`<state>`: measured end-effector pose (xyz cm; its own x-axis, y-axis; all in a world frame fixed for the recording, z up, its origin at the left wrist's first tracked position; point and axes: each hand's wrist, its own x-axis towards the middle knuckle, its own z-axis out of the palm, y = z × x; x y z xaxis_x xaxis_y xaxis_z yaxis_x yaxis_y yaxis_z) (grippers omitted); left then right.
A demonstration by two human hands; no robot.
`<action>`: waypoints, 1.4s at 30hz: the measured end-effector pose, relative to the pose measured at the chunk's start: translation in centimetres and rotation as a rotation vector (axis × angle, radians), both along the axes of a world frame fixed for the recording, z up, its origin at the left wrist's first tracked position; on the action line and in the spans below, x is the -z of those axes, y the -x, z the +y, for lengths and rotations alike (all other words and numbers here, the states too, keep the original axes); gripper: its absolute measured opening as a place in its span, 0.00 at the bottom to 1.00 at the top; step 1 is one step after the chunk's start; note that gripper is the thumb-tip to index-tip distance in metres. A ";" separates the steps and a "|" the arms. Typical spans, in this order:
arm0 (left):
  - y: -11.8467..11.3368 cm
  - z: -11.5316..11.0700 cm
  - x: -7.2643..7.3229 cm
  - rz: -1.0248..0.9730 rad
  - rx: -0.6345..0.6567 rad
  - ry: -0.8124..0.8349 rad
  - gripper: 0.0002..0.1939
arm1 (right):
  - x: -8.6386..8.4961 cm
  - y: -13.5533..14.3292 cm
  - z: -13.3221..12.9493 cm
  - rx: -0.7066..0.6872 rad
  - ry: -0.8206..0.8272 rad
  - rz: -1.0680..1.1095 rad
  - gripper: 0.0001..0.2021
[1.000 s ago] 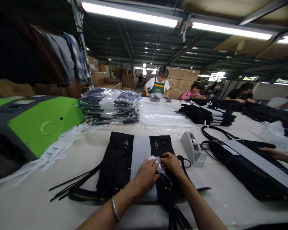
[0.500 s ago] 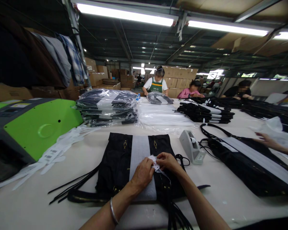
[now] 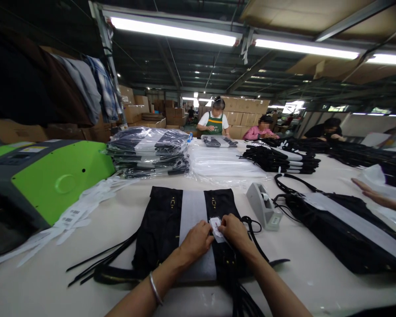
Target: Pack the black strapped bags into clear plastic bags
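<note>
Both hands pinch a small white tag (image 3: pixel 215 227) between them, left hand (image 3: pixel 198 240) and right hand (image 3: pixel 233 230) closing on its edges, low centre of the frame. It looks light and flimsy, best held by its edges. Beneath lies a soft black bag (image 3: pixel 161 229); a tape dispenser (image 3: pixel 263 206) stands just right.

Black bag (image 3: pixel 161 224) with a pale grey centre band and small gold fittings; white tag (image 3: pixel 215 227) on it. At 9 o'clock, machine (image 3: pixel 53 180) lime green with dark grey top. At 10 o'clock, blue-and-white plaid shirt (image 3: pixel 104 90). At 2 o'clock, grey tape dispenser (image 3: pixel 262 206). Table (image 3: pixel 317 281) off-white. Silver bangle (image 3: pixel 154 288) at 6 o'clock. Person (image 3: pixel 214 121) at 12 o'clock: green apron, white top.
</note>
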<state>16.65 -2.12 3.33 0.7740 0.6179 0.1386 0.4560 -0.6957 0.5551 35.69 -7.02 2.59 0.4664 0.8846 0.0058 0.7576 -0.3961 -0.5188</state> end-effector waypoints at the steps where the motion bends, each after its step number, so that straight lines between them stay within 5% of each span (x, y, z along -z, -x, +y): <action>1: 0.3 0.7 -0.6 0.002 0.014 -0.020 0.09 | -0.5 0.1 0.1 -0.013 -0.004 -0.030 0.02; 6: 1.6 7.3 -3.9 0.104 -0.124 -0.350 0.20 | -2.6 1.3 2.9 -0.081 -0.107 -0.109 0.15; 9: 3.1 12.5 -4.1 0.220 -0.303 -0.494 0.24 | -2.2 2.3 6.4 -0.129 -0.141 -0.183 0.27; 11: 4.8 15.7 -2.6 0.295 -0.393 -0.522 0.27 | -1.6 1.9 9.1 -0.141 -0.088 -0.242 0.32; 17: 9.8 22.2 5.7 0.350 -0.474 -0.287 0.36 | 0.7 -4.8 14.4 -0.126 0.188 -0.251 0.36; 20: 10.5 23.4 6.8 0.273 -0.434 -0.268 0.35 | 1.9 -7.2 15.2 -0.118 0.261 -0.203 0.34; 23: 10.4 23.8 5.6 0.295 -0.407 -0.252 0.28 | 2.2 -7.9 15.7 -0.108 0.281 -0.177 0.34; 28: 9.5 24.0 3.9 0.369 -0.472 -0.251 0.24 | -0.9 -8.3 17.9 -0.109 0.238 -0.189 0.24; 31: 9.0 24.1 3.6 0.365 -0.519 -0.231 0.24 | -2.1 -8.5 19.5 -0.019 0.110 -0.267 0.26; 33: 8.9 24.3 3.0 0.394 -0.487 -0.214 0.23 | -1.2 -8.6 20.0 0.034 0.035 -0.319 0.28; 38: 9.5 26.0 0.7 0.347 -0.312 0.003 0.24 | 4.3 -9.3 19.5 0.012 0.074 -0.330 0.32; 42: 9.8 27.4 0.2 0.302 -0.258 0.157 0.27 | 5.4 -9.9 19.5 -0.005 0.065 -0.310 0.33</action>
<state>6.82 25.26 3.16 0.5822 0.7924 -0.1820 0.7628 -0.4549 0.4596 45.55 12.50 -2.85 0.4474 0.8898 0.0901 0.8775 -0.4173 -0.2363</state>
